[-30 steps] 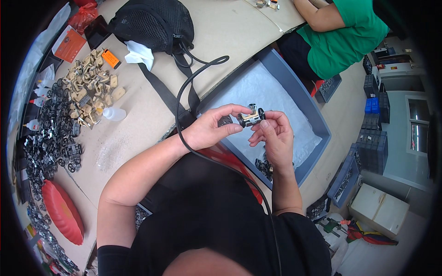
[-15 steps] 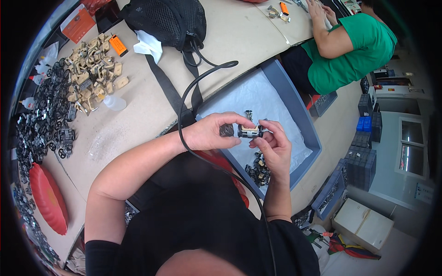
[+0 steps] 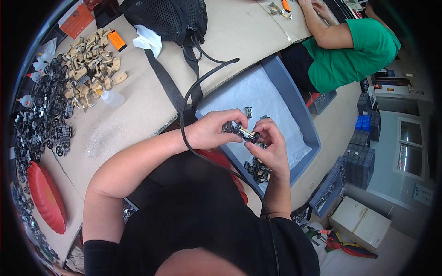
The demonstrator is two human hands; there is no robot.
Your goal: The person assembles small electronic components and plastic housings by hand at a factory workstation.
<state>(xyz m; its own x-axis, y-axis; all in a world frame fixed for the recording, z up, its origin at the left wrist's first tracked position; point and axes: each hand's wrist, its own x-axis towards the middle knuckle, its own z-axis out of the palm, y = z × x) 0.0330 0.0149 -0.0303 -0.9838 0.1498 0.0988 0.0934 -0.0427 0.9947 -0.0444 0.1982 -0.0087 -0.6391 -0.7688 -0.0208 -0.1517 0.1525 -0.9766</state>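
Over the grey plastic tray (image 3: 301, 108), both my hands meet at a small black wheeled part (image 3: 247, 134), apparently a toy vehicle chassis with tan and silvery pieces. My left hand (image 3: 211, 130) pinches its left end between thumb and fingers. At the other end, my right hand (image 3: 271, 145) grips it with thumb and bent fingers; part of it is hidden there. Below lies white plastic sheeting (image 3: 267, 87) lining the tray. One similar small part (image 3: 248, 112) rests on the sheeting, and several more form a dark pile (image 3: 256, 171) near my right wrist.
Black wheeled parts (image 3: 43, 119) and tan pieces (image 3: 90, 69) are heaped on the table's left, beside a translucent bottle (image 3: 113, 98) and a red dish (image 3: 47, 197). A black cable (image 3: 185, 110) crosses my left wrist area from a black mesh bag (image 3: 168, 20). A green-shirted person (image 3: 352, 55) sits at far right.
The held part has tilted, its right end now lower, and both hands have shifted slightly left with it. It stays between them.
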